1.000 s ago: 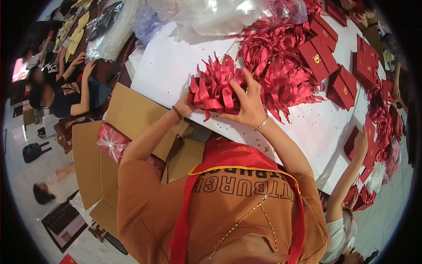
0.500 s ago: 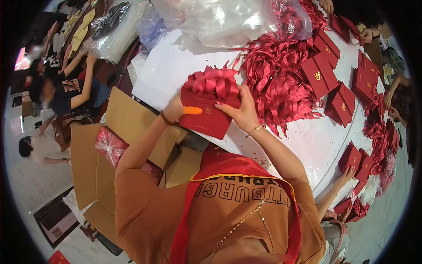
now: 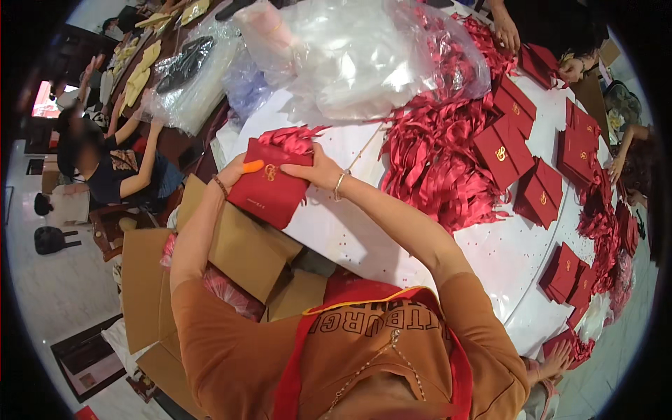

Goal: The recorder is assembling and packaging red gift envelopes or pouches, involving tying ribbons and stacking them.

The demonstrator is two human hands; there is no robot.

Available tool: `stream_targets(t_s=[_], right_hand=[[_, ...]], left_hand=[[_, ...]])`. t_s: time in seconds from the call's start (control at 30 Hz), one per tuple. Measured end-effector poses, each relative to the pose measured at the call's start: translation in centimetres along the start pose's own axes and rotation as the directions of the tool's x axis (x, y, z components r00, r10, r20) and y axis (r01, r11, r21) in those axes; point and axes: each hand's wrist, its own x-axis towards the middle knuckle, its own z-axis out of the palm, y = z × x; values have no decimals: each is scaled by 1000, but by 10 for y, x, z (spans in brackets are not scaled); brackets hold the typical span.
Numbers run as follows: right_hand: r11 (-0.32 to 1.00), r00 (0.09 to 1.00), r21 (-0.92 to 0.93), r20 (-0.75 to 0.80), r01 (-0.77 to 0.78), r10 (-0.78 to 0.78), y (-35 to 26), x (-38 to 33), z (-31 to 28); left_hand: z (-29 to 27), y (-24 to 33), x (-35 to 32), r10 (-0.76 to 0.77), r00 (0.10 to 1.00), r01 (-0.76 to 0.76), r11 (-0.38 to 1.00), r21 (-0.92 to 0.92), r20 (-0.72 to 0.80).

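My left hand (image 3: 236,170) and my right hand (image 3: 313,170) both grip one stack of red gift bags (image 3: 270,189) with a gold emblem and red ribbon handles sticking out at its far end. I hold it tilted above the near-left edge of the white round table (image 3: 364,238). My left thumb has an orange nail and lies on the stack's left corner. A bracelet circles my right wrist.
A heap of red ribbon bags (image 3: 437,168) and flat red bags (image 3: 514,150) cover the table. Clear plastic sacks (image 3: 357,56) lie at the far side. An open cardboard box (image 3: 231,245) stands at my left. Other people's hands (image 3: 504,31) work at the table.
I have lifted the stack of red bags off the table and turned it, so its flat front with the gold emblem faces me instead of the ribbon ends. Both hands moved left.
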Motion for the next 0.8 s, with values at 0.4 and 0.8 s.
stream_targets(t_s=[0.4,0.8], right_hand=[[989,992,-139,-99,60,-74,-25,93,-78],[969,948,-173,-236,174,-212,-52,61,-112]], left_hand=[[-32,27,96,3,994,4,998,60,-108],[-36,64,161,-222,974,227,963,143,-48]])
